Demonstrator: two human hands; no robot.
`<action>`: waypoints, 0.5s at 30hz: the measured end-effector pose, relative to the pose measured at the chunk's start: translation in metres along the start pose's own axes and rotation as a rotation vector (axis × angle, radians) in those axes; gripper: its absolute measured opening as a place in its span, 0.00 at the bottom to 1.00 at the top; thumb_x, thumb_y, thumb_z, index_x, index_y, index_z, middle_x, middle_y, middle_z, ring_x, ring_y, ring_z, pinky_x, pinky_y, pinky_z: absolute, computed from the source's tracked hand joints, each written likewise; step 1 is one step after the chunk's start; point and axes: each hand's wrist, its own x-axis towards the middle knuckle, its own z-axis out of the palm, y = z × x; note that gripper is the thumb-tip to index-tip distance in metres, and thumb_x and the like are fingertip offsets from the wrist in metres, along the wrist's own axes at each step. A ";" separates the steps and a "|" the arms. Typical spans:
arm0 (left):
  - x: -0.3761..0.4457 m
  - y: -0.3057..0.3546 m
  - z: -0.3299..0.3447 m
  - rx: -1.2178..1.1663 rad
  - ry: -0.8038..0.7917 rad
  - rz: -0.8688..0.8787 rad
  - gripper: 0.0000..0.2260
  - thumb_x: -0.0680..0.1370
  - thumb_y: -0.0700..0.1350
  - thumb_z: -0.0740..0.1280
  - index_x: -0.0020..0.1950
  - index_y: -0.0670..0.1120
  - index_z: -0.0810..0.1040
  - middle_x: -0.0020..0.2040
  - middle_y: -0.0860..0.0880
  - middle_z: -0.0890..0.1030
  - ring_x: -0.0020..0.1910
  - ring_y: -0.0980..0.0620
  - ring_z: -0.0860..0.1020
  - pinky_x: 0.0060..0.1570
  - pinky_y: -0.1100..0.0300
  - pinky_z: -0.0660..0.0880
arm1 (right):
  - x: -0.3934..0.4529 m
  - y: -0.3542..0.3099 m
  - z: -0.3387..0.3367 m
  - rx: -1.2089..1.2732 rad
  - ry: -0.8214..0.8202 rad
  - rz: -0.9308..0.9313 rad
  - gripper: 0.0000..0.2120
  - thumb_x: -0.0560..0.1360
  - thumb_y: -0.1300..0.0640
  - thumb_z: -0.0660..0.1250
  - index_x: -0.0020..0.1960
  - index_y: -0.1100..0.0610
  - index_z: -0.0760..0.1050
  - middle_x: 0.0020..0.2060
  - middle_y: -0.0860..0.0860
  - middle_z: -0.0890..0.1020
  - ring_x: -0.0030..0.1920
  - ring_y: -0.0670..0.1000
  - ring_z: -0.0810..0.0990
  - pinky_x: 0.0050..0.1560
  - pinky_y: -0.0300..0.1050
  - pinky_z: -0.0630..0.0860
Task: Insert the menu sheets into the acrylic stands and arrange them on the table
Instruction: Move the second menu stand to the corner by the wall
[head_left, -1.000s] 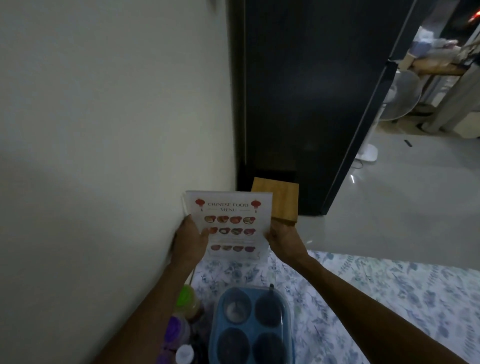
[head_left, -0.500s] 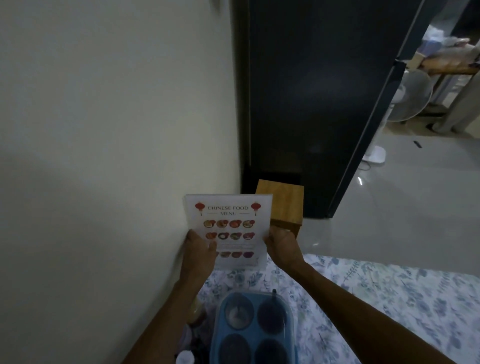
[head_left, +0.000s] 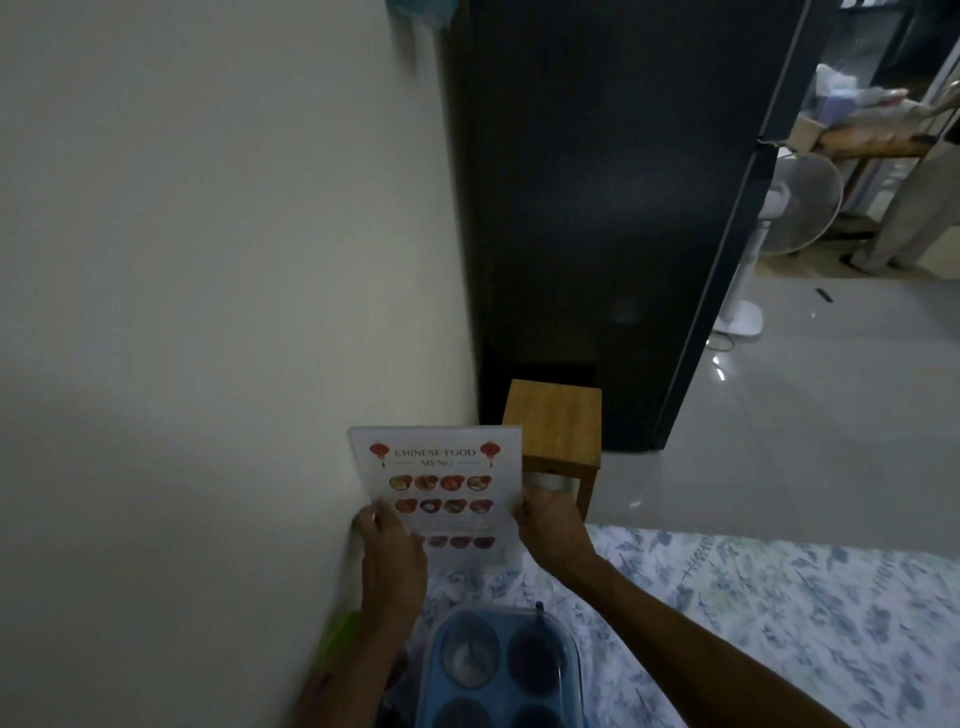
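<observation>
1. Menu sheet: I see it held upright at the far end of the table, printed face toward the camera, headed "CHINESE FOOD MENU" between two red lanterns, with rows of dish pictures below; I cannot tell whether it already sits in an acrylic stand, though a clear edge shows at its lower right corner
2. Left hand: fingers closed on the sheet's lower left edge, thumb across the printed face
3. Right hand: fingers wrapped behind the sheet's right edge, thumb at the front
4. Table: covered by a pale cloth with a blue leaf pattern; I see the sheet's bottom edge just above it
5. Blue tray: four round wells, near edge of view, between my forearms
6. Wall: cream, just left of the sheet
7. Wooden stool: behind the sheet, on the floor
8. Dark cabinet: behind the stool
9. White fan: well apart, at right
</observation>
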 end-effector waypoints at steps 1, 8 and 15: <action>0.000 0.000 0.001 0.012 -0.006 0.009 0.23 0.78 0.34 0.67 0.72 0.37 0.66 0.70 0.41 0.65 0.58 0.44 0.78 0.56 0.60 0.76 | 0.000 0.000 0.002 0.002 -0.009 0.000 0.08 0.80 0.59 0.63 0.55 0.62 0.77 0.51 0.59 0.83 0.51 0.58 0.84 0.53 0.56 0.82; 0.001 -0.001 -0.005 0.051 -0.027 0.030 0.25 0.77 0.37 0.70 0.72 0.38 0.68 0.69 0.40 0.69 0.59 0.45 0.77 0.52 0.63 0.74 | -0.001 0.004 0.003 0.038 -0.016 -0.016 0.07 0.81 0.57 0.63 0.56 0.58 0.76 0.53 0.55 0.83 0.52 0.53 0.84 0.54 0.50 0.82; -0.019 0.018 -0.023 0.004 -0.015 0.109 0.26 0.78 0.40 0.70 0.74 0.42 0.66 0.68 0.44 0.73 0.61 0.48 0.77 0.49 0.65 0.72 | -0.009 0.004 -0.001 -0.025 -0.048 -0.031 0.15 0.78 0.55 0.68 0.64 0.56 0.73 0.59 0.53 0.83 0.57 0.53 0.83 0.56 0.47 0.81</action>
